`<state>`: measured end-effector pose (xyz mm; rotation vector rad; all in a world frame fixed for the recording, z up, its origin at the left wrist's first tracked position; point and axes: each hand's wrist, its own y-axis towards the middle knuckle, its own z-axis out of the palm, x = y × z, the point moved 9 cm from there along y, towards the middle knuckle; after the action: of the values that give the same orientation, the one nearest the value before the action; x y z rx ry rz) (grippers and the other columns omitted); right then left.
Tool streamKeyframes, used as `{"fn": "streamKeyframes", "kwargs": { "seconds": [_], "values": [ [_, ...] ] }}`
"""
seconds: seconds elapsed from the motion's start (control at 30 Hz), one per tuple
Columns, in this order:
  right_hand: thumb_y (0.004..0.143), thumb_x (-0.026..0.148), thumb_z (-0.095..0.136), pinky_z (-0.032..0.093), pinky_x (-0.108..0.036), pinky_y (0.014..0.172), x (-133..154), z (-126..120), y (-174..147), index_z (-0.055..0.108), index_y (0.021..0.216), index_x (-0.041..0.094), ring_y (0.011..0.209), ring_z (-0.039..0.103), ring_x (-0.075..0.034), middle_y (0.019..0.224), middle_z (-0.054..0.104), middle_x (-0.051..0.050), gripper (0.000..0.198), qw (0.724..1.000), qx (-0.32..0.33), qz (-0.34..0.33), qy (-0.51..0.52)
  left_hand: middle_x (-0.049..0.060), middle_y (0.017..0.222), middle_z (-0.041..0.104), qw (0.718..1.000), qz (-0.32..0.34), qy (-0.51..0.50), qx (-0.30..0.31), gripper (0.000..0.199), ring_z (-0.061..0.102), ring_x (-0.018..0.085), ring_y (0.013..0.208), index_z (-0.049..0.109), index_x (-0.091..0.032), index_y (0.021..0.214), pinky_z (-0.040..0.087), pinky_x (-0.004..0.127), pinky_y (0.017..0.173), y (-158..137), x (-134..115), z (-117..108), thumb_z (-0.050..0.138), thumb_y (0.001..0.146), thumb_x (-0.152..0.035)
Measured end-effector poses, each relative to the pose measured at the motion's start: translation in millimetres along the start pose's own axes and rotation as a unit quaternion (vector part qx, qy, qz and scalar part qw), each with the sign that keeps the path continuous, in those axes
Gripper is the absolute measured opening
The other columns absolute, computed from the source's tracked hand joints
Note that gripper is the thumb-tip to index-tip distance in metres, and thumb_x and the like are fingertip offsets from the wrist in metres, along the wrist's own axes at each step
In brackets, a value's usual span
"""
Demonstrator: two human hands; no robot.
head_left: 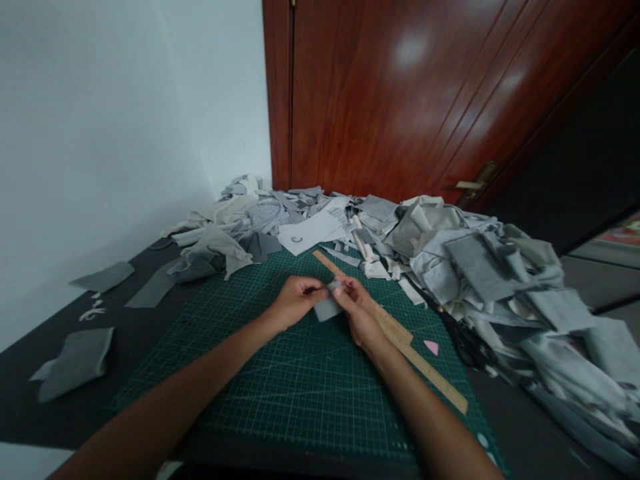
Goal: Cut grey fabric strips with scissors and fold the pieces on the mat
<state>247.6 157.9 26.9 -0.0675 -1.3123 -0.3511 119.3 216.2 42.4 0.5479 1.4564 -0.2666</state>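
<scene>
Between my two hands is a small grey piece of fabric, held above the green cutting mat. My left hand pinches its upper left edge with thumb and forefinger. On the other side, my right hand grips the upper right part, its thumb lying over the cloth. The fingertips of both hands nearly meet at the top edge. Under and beside my right hand lies a wooden ruler, partly covered by that hand and forearm. A pink triangular piece of tailor's chalk rests right of the ruler.
Grey and white fabric scraps are heaped along the back. A taller pile of grey cloth runs down the right, with black scissors beside it. Folded grey cloth lies at left. A white wall and wooden door stand behind.
</scene>
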Motion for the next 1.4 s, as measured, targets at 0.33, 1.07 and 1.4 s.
{"fn": "streamKeyframes", "kwargs": {
  "seconds": [0.33, 1.07, 1.4],
  "values": [
    [0.071, 0.045, 0.087, 0.034, -0.028, 0.053, 5, 0, 5, 0.074, 0.072, 0.023, 0.055, 0.047, -0.015, 0.061, 0.06, 0.003, 0.025, 0.993, 0.083, -0.004, -0.082, 0.002, 0.06, 0.068, 0.99, 0.021, 0.114, 0.078, 0.013, 0.054, 0.015, 0.055, 0.079, -0.02, 0.067, 0.035, 0.022, 0.051, -3, -11, 2, 0.076, 0.074, -0.029],
    [0.074, 0.046, 0.083, 0.044, -0.031, 0.064, 6, -4, 0, 0.074, 0.085, 0.022, 0.067, 0.057, -0.018, 0.076, 0.07, 0.0, 0.028, 0.999, -0.007, -0.023, -0.037, -0.004, 0.055, 0.055, 0.989, -0.02, -0.094, -0.112, 0.032, 0.043, 0.009, 0.054, 0.069, -0.016, 0.061, 0.034, 0.022, 0.053, -14, -2, -14, 0.087, 0.068, -0.042],
    [0.078, 0.048, 0.082, 0.038, -0.028, 0.058, 7, -5, -8, 0.07, 0.078, 0.022, 0.061, 0.049, -0.016, 0.065, 0.06, 0.004, 0.028, 0.999, -0.037, -0.034, -0.014, 0.0, 0.069, 0.07, 0.96, -0.065, -0.243, -0.124, 0.036, 0.061, 0.012, 0.063, 0.074, -0.016, 0.072, 0.048, 0.023, 0.06, -20, 15, 1, 0.096, 0.059, -0.041]
  ]
}}
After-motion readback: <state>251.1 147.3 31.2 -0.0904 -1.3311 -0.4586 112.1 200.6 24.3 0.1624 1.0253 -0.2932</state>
